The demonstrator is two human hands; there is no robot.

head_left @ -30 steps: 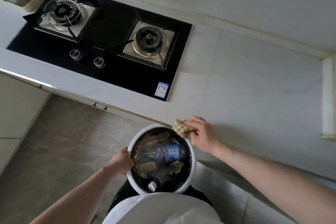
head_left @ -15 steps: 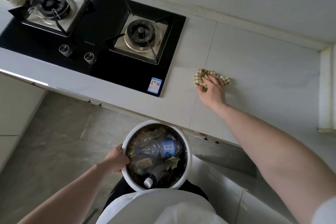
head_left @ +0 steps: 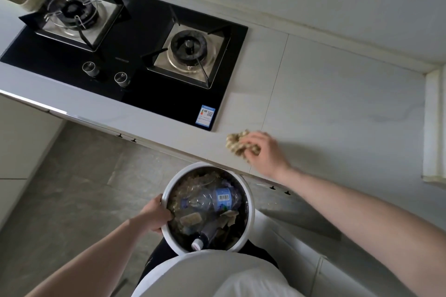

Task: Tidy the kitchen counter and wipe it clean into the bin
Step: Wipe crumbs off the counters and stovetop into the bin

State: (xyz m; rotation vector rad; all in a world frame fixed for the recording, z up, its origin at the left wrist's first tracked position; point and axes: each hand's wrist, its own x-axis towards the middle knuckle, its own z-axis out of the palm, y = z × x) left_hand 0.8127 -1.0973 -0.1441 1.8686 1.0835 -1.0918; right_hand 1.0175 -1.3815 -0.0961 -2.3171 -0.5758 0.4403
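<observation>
Under the right fingers (head_left: 251, 146), seemingly bunched: cloth (head_left: 235, 143).

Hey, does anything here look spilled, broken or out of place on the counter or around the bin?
Nothing stands out. The counter looks bare apart from the checked cloth under the right hand. The left hand holds the bin just below the counter edge; its bottles and scraps sit inside the rim.

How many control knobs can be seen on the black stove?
2. The left knob and the right knob sit side by side near the front edge of the stove, between the two burners.
</observation>
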